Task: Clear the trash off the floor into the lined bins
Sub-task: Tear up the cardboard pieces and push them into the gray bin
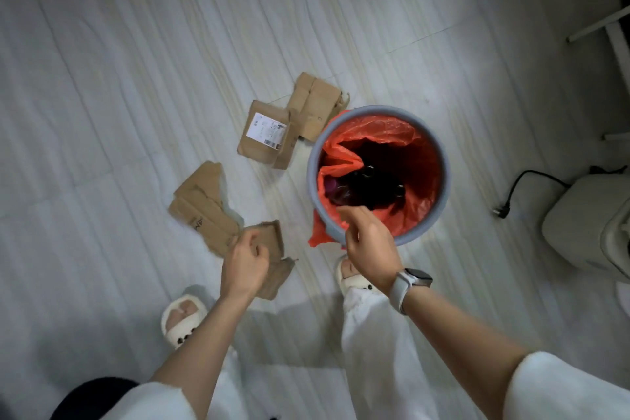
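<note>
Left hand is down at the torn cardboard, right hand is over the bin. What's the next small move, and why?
Probably close the left hand on the nearest cardboard piece and lift it toward the bin: the fingers already touch it, the red-lined bin stands open beside it, and the right hand seems empty.

The right hand (371, 242) covers the near rim of the bin (443, 160); its fingertips are blurred. Dark things deep in the red liner (419, 181) cannot be made out. The left hand (243, 264) hides part of the torn cardboard (272, 239). The label (266, 129) print is too small to read.

Grey bin (443, 177), red liner (371, 129), brown cardboard (266, 143)
</note>
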### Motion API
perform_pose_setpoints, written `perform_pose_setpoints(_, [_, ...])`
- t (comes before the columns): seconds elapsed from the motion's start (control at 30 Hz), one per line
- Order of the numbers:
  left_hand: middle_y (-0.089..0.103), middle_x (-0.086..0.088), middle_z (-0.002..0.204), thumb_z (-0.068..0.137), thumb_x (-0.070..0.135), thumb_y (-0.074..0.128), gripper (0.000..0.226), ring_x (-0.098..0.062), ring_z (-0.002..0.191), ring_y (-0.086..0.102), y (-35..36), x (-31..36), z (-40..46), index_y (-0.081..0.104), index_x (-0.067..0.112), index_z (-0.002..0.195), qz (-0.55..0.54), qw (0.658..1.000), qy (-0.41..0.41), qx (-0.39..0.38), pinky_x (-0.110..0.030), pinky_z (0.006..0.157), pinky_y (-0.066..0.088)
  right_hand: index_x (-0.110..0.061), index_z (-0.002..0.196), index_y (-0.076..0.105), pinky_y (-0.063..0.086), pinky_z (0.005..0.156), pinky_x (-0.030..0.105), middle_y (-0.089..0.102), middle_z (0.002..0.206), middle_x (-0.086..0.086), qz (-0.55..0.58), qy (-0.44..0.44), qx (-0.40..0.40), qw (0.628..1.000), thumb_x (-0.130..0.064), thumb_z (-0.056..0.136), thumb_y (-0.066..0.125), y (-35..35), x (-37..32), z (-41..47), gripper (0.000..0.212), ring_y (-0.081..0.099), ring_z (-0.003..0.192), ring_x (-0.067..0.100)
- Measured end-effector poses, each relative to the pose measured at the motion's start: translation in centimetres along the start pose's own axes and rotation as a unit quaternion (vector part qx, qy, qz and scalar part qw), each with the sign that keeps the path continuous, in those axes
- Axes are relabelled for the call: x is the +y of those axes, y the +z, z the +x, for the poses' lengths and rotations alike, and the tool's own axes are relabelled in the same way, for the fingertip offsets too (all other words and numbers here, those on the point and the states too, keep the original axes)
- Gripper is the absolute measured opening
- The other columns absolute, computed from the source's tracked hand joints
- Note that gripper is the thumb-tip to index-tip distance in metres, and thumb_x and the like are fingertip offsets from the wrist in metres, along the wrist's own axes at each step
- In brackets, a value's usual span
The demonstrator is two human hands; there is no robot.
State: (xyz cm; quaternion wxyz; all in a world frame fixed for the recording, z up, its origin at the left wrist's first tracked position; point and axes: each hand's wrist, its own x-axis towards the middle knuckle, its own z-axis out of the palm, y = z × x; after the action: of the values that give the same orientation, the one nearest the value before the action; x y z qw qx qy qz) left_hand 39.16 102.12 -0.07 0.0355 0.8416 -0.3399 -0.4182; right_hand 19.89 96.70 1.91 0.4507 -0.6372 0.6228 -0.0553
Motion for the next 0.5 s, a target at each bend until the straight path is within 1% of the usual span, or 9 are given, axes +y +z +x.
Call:
perform_pose_setpoints(0.07, [0.060,-0.016,0.118,0.090,0.011,0.048,0.029,-0.031,0.109,0.055,-1.8,-3.9,-0.5,0.057,0.006,0.117,0.023,0.999,-0.010,-0.021,-0.033,0.090,0.042,-0.011,0.108,0.061,0.049,0.081,0.039,0.066,0.101,0.004,0.005,0.010,-0.014,1.000,-0.007,0.077,0.034,2.7,-1.9,-1.5,0.042,0.061,0.097,0.024])
perform_pose_setpoints(0.13, [0.060,-0.017,0.117,0.088,0.008,0.049,0.030,-0.031,0.109,0.056,-3.0,-7.7,0.0,0.058,0.007,0.117,0.036,0.998,-0.009,-0.046,-0.035,0.092,0.042,-0.015,0.114,0.058,0.047,0.083,0.036,0.065,0.107,0.001,-0.023,0.029,-0.038,0.999,-0.003,0.082,0.039,5.4,-3.3,-2.8,0.039,0.059,0.102,0.022])
perform_pose_setpoints(0.23, [0.058,-0.015,0.117,0.089,0.011,0.047,0.031,-0.029,0.108,0.055,-5.1,-13.3,1.9,0.056,0.009,0.119,0.083,0.992,-0.001,-0.096,-0.035,0.092,0.043,-0.018,0.122,0.053,0.042,0.088,0.034,0.061,0.119,0.002,-0.067,0.074,-0.063,0.993,-0.010,0.090,0.040,10.8,-4.6,-4.5,0.035,0.057,0.109,0.023])
perform_pose_setpoints(0.3, [0.056,-0.013,0.119,0.090,0.013,0.046,0.032,-0.027,0.108,0.055,-6.0,-16.5,3.7,0.054,0.010,0.121,0.111,0.986,0.027,-0.119,-0.034,0.092,0.043,-0.017,0.122,0.052,0.041,0.088,0.035,0.057,0.123,0.005,-0.088,0.091,-0.088,0.988,-0.013,0.092,0.039,14.7,-4.3,-4.9,0.033,0.054,0.113,0.027])
perform_pose_setpoints(0.37, [0.055,-0.012,0.120,0.091,0.015,0.046,0.032,-0.026,0.108,0.055,-6.6,-19.4,5.7,0.052,0.012,0.123,0.145,0.978,0.072,-0.130,-0.034,0.091,0.044,-0.016,0.125,0.049,0.041,0.086,0.036,0.053,0.123,0.008,-0.146,0.066,-0.129,0.979,-0.015,0.092,0.038,18.9,-3.1,-4.7,0.034,0.050,0.114,0.030])
perform_pose_setpoints(0.43, [0.053,-0.011,0.122,0.092,0.017,0.046,0.033,-0.025,0.110,0.053,-6.6,-21.3,7.9,0.050,0.013,0.125,0.176,0.969,0.114,-0.131,-0.035,0.092,0.044,-0.014,0.122,0.049,0.041,0.083,0.037,0.052,0.119,0.009,-0.226,0.010,-0.155,0.962,-0.015,0.090,0.042,22.1,-1.8,-4.4,0.032,0.048,0.111,0.031])
perform_pose_setpoints(0.5, [0.050,-0.010,0.126,0.093,0.018,0.045,0.035,-0.024,0.115,0.050,-5.8,-23.1,10.4,0.048,0.015,0.128,0.202,0.959,0.153,-0.125,-0.036,0.093,0.043,-0.010,0.108,0.055,0.043,0.074,0.036,0.057,0.106,0.010,-0.284,-0.061,-0.154,0.944,-0.014,0.084,0.055,25.5,0.0,-3.6,0.024,0.054,0.100,0.031])
